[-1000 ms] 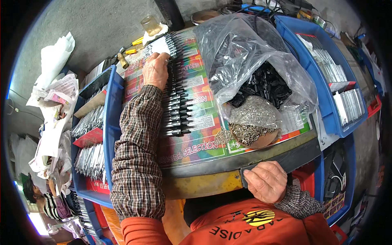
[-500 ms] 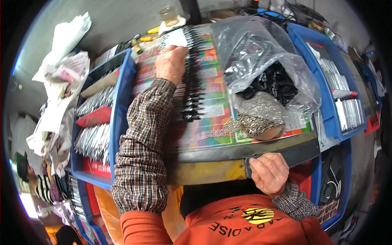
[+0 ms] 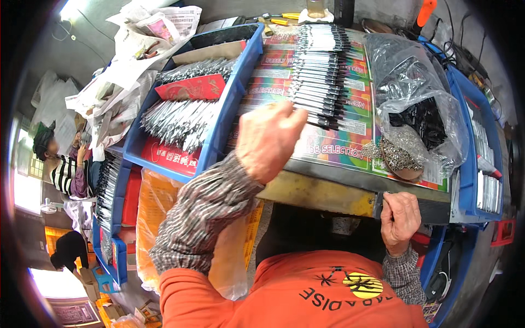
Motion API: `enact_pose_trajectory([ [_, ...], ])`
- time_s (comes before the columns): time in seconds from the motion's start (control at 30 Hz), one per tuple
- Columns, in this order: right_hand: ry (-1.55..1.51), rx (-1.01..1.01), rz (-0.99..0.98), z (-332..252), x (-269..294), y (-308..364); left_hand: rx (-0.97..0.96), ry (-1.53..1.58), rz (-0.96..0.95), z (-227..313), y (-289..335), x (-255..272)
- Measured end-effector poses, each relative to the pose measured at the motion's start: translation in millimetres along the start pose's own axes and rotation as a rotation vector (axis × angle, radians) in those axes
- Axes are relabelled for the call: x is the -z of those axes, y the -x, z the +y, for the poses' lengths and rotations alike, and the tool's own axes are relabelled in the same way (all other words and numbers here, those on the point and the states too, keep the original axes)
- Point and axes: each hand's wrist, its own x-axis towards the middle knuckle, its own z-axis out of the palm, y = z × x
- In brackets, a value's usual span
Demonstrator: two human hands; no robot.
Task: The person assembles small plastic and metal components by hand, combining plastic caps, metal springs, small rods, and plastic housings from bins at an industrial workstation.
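Multicoloured lettered sheet (image 3: 328, 148) bears pen row (image 3: 317, 79); left hand (image 3: 270, 141) near pens.

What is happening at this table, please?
The person's left hand is by the near end of a row of pens; its grip is hidden, so I cannot tell whether it holds anything. The right hand, curled, is at the table's edge. Right of the pens are a clear bag with black parts and small metal pieces.

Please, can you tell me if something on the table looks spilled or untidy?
Yes: small metal pieces lie loose on the printed cover, left of the brown round dish heaped with similar ones. They look spilled, while the pen-like pieces form a row.
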Motion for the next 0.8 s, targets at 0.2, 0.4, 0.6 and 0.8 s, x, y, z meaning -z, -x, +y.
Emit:
enact_pose_trajectory([
  [0.2, 0.011, -0.019, 0.003, -2, 0, -3, 0.172, -0.282, 0.016, -61, 24, 51],
  [0.4, -0.001, -0.027, 0.004, -3, 1, -5, 0.466, -0.435, -0.244, -158, 51, 48],
  [0.6, -0.005, -0.047, -0.013, -6, 1, -5, 0.506, -0.375, -0.306, -178, 59, 38],
  [0.8, -0.035, -0.055, -0.054, -5, 11, -7, 0.48, -0.465, -0.261, -179, 54, 22],
])
